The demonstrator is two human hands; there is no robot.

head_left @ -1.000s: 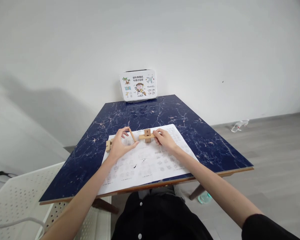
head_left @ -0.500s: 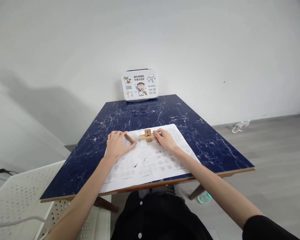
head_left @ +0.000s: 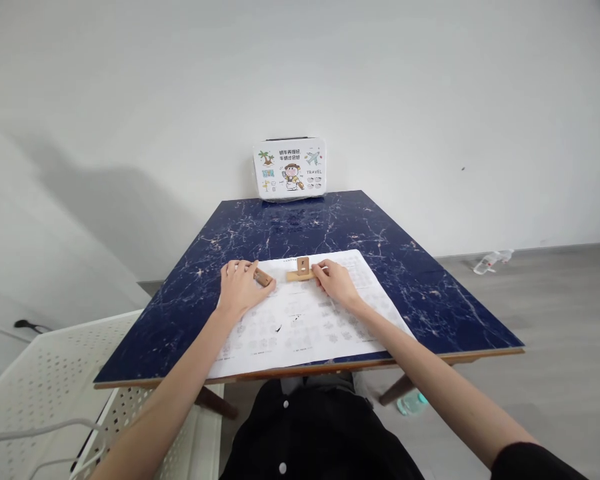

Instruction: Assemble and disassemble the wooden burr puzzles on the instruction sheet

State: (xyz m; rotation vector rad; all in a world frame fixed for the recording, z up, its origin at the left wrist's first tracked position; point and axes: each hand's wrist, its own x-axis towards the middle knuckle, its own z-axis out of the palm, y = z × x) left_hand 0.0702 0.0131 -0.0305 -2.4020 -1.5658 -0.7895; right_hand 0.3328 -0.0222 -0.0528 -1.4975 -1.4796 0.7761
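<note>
My left hand (head_left: pixel 240 288) rests on the left part of a printed paper sheet (head_left: pixel 300 333), thumb and fingers around a brown wooden block (head_left: pixel 263 277) with small dark marks. To its right, a light wooden bar (head_left: pixel 293 276) lies low over the sheet. A brown wooden piece (head_left: pixel 303 262) with a slot stands upright at the bar, its face towards me. How the two join is too small to tell. With thumb and fingertips, my right hand (head_left: pixel 336 281) pinches the bar's right end, which the fingers partly hide.
The paper lies on a dark blue marbled table (head_left: pixel 290 230). A white printed case (head_left: pixel 291 169) leans on the wall at the back. A white perforated stand (head_left: pixel 55 373) with a cable is at the left. Plastic bottles (head_left: pixel 493 261) lie on the floor at the right.
The view has shifted, moving the scene slightly right. The block in my left hand has turned to show a broader face. The slotted piece's lower part no longer shows beneath the bar.
</note>
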